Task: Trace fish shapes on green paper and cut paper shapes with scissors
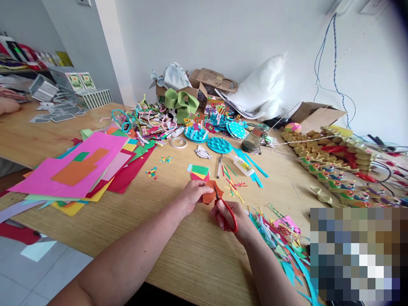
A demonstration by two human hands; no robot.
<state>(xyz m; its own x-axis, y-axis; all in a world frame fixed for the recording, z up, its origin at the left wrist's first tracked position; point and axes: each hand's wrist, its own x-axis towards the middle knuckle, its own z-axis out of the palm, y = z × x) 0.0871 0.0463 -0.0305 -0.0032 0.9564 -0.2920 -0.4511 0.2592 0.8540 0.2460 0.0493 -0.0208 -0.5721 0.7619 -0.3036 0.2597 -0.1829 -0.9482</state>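
My left hand [193,196] pinches a piece of orange paper [209,192] between thumb and fingers. A darker red layer shows just below the orange one. My right hand [235,219] is closed around the red handles of a pair of scissors [230,216], whose dark blades point up and meet the paper's right part. Just beyond lie small green, yellow and red paper pieces [199,170], a pen [219,166], a white glue bottle [242,165] and thin coloured paper strips [232,187].
Coloured paper sheets [38,177] are stacked at left. Cut scraps [287,242] lie by my right forearm. Blue scalloped discs [219,145], a tape roll [179,143], a glass jar [251,143] and egg cartons [331,148] stand farther back. Another person's hand [9,94] rests at far left.
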